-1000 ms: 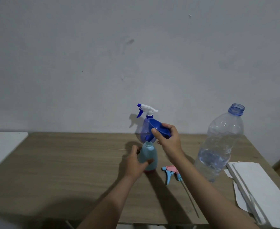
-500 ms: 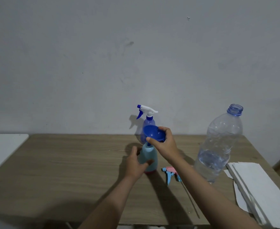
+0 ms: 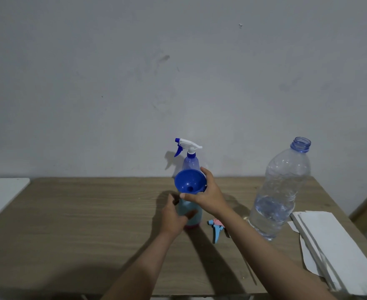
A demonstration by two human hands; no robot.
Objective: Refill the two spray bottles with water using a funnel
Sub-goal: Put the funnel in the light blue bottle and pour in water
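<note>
Right hand (image 3: pixel 208 197) grips the blue funnel (image 3: pixel 190 181), seating it in the uncapped light-blue spray bottle (image 3: pixel 190 213) — my left hand (image 3: pixel 173 215) clasps that bottle, steadying it on the table (image 3: pixel 80 224), I judge, for pouring.

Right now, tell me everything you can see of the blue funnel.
The blue funnel looks like glossy, opaque plastic: a wide round bowl narrowing to a small hole, its spout hidden below. It is tipped so its mouth faces the camera, atop the light blue spray bottle, whose head is off. The right hand grips its rim and underside; the left hand holds the bottle. No water shows inside it.
</note>
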